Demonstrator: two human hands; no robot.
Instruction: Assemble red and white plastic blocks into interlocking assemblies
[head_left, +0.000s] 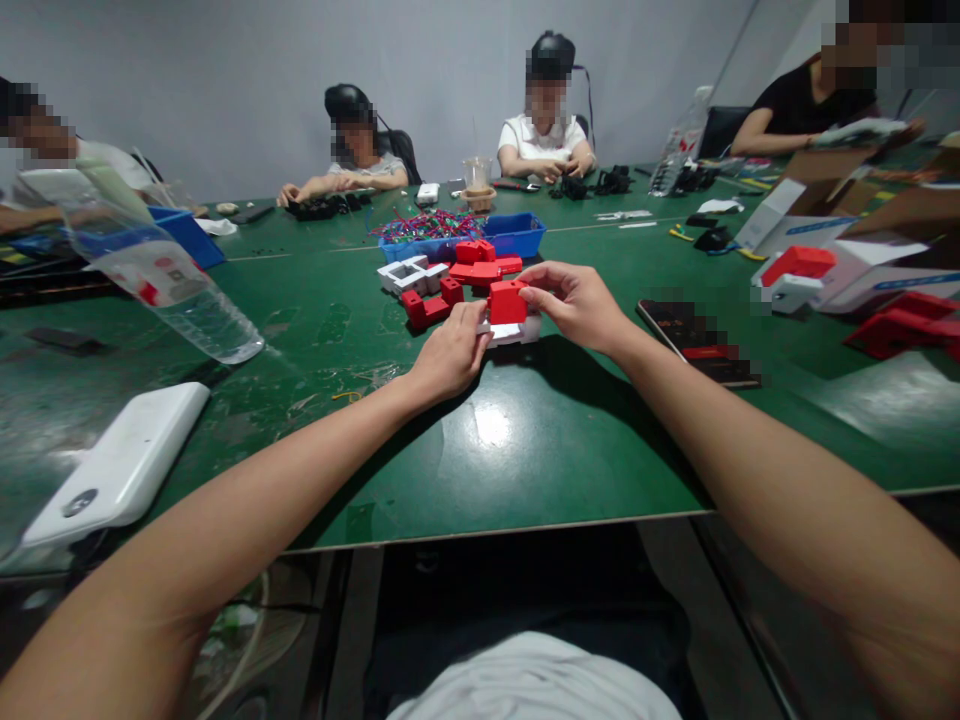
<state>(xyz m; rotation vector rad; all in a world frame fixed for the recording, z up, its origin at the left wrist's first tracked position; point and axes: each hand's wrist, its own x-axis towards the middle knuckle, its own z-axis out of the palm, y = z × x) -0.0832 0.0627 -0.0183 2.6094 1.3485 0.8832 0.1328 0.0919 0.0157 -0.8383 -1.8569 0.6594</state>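
Observation:
My left hand (450, 352) and my right hand (574, 303) both grip a small red and white plastic block assembly (510, 312) just above the green table (525, 440). The left fingers pinch its white lower part, the right fingers close over the red top. Right behind it lie loose red plastic pieces (435, 305), more red pieces (484, 268) and a white frame piece (409, 275).
A blue tray (517, 240) with coloured wires stands behind the pieces. A tilted water bottle (161, 280) and a white power bank (124, 465) lie at the left, a dark phone (697, 340) and cardboard boxes (817, 215) at the right. Several seated people work along the far side.

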